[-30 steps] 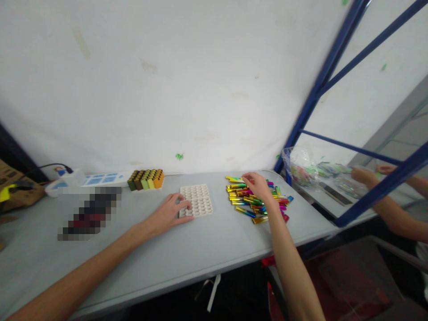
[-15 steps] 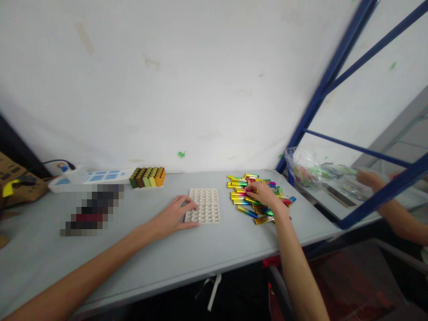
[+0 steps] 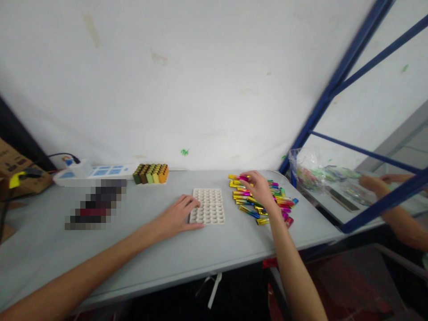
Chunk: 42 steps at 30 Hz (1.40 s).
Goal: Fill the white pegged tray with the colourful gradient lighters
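A white tray (image 3: 214, 209) with rows of round holes lies flat on the grey table. Its left edge is held by my left hand (image 3: 182, 216), fingers bent over the top and thumb along the near corner. To the right is a loose pile of shiny foil-coloured tubes (image 3: 261, 203) in gold, pink, blue and green. At the pile's far side my right hand (image 3: 261, 187) is closed in a pinch on a gold-and-pink tube (image 3: 236, 177). The fingers partly cover that tube.
A block of upright green, yellow and orange pieces (image 3: 150, 174) stands near the wall beside a white power strip (image 3: 107, 171). A blurred-out dark object (image 3: 96, 205) lies at left. Beyond a blue metal frame (image 3: 310, 120) are a plastic bag (image 3: 307, 169) and another person's arm (image 3: 397, 218).
My right hand has lifted slightly and shifted at the pile's far side, and a gold-and-pink tube now shows at its fingertips. My left hand stays on the tray. The view has shifted slightly.
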{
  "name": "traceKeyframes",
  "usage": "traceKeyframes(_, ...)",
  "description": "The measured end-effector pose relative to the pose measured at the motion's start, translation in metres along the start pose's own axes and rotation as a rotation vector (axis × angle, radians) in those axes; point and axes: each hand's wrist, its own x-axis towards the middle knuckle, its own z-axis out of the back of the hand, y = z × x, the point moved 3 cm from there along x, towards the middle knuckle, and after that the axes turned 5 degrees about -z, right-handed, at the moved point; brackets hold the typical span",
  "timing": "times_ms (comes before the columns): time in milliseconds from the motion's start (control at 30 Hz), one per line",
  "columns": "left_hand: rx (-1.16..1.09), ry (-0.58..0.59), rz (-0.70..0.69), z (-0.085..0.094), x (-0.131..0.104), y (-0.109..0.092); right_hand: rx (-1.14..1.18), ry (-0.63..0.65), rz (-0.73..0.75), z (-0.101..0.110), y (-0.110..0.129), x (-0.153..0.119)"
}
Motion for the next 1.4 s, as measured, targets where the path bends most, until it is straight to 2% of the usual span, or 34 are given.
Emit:
traceKeyframes(133,0.013,-0.003,-0.024,-0.002,0.001,-0.002,0.334,0.075,0.029,-0.039,0.037,0.015)
traceKeyframes(267,0.01,-0.014,-0.032,0.0,0.001,-0.005,0.424,0.214,0.068,-0.078,0.065,0.037)
traceKeyframes(367,-0.001,-0.017,-0.029,0.002,0.001,-0.008,0.438,0.249,0.09,-0.098,0.072,0.045)
traceKeyframes(467,-0.004,-0.02,-0.03,0.001,0.001,-0.008,0.398,0.242,0.146,-0.111,0.069,0.042)
traceKeyframes(600,0.015,-0.021,-0.029,-0.001,0.001,-0.006,0.317,0.238,0.205,-0.119,0.062,0.033)
traceKeyframes(767,0.012,-0.02,-0.035,-0.002,0.001,-0.004,0.439,0.205,0.123,-0.123,0.053,0.032)
traceKeyframes(967,0.008,-0.019,-0.036,0.0,0.002,-0.006,0.499,0.285,0.042,-0.13,0.052,0.031)
traceKeyframes(1200,0.009,-0.021,-0.047,-0.003,0.001,-0.004,0.356,0.275,0.116,-0.132,0.056,0.03)
traceKeyframes(1400,0.015,-0.013,-0.046,-0.002,0.002,-0.004,0.338,0.309,0.121,-0.134,0.056,0.032)
